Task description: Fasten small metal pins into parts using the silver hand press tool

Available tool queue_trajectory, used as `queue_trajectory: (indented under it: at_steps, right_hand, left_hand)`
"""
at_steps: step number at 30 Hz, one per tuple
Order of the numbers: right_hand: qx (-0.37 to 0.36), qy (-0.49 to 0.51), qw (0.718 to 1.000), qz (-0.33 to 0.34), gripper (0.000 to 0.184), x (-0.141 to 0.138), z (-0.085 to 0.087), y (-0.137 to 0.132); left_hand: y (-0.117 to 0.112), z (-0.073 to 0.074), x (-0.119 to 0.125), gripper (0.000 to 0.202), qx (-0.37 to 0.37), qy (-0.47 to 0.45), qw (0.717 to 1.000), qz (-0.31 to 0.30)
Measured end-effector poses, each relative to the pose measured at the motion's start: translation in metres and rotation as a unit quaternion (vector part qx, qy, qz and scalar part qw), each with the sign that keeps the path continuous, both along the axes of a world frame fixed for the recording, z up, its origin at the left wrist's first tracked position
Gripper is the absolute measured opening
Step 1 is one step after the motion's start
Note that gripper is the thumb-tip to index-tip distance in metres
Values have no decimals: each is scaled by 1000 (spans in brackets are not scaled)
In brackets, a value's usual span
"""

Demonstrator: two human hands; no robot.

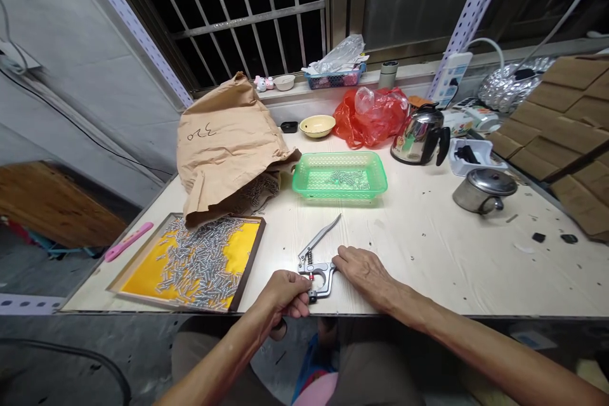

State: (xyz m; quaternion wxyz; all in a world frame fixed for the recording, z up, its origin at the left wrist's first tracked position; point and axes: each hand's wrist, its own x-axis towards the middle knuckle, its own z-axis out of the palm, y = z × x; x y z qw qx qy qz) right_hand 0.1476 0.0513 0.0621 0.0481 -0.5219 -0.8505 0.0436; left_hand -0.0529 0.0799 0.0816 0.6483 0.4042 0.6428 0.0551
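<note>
A small metal press tool [318,266] with a long lever handle stands at the table's front edge. My left hand [284,295] is closed in a pinch at the tool's jaw, fingertips pressed on something too small to name. My right hand [362,269] lies on the table just right of the tool, fingers touching its frame and curled loosely. A yellow tray [240,250] with a dark frame, heaped with several small metal springs or pins [200,260], sits to the left. A green plastic basket [375,171] holding a few metal parts stands behind the tool.
A brown paper sack [223,146] spills metal parts onto the tray. Farther back are a yellow bowl [317,125], red plastic bag [368,115], steel kettle [421,134] and lidded pot [483,190]. Cardboard [561,133] lies right; a pink knife [127,241] lies left.
</note>
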Motion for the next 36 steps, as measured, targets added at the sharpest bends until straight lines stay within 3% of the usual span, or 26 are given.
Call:
queue_trajectory:
  at_steps: [5,10,15,26,36]
  right_hand:
    - [43,4,999,2,17,0,-7,-1]
    - [69,9,998,7,16,0,-14,0]
    - [88,21,996,-2,16,-1,-13,-1]
    - [181,12,983,5,18,0,-23,-13]
    - [54,50,997,-8,11,6,-15,-7]
  left_hand:
    - [-1,1,0,24,9,7,1000,10]
    - [-1,3,2,22,-33,0,998,45]
    - [-12,1,7,21,47,28,997,58]
    - [-10,-1,2,35,67,52,996,-36]
    - [-9,0,2,38,72,49,994,-59]
